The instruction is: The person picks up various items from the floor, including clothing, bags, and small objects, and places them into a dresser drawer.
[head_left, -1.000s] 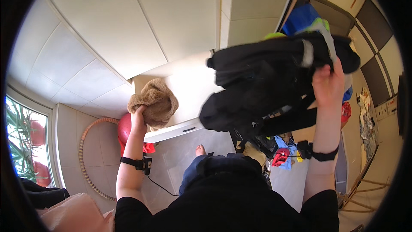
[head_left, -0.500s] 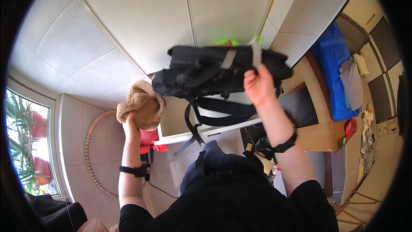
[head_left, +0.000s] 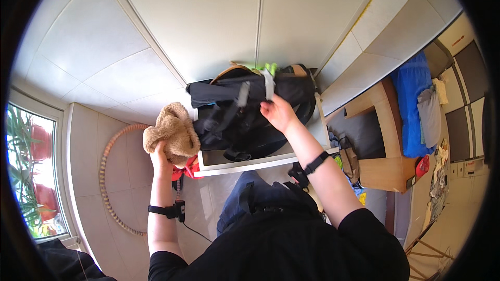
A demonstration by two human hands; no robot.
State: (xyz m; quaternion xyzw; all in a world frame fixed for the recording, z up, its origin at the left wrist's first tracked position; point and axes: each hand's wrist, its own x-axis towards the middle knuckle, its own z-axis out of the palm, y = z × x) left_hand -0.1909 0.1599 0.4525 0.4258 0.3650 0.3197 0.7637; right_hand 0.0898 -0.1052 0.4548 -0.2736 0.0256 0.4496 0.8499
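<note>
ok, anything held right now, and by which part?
Left hand: brown fuzzy cloth, by its lower-left edge. Right hand: apparently the black bag, by its grey strap.

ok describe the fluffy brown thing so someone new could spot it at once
Find the tall pale cabinet doors and the open white drawer below them. At the drawer's left end, the left hand holds a bunched, light-brown fluffy cloth. Its woolly, curly pile sets it apart from the black bag with straps to its right and the red item just below.
</note>
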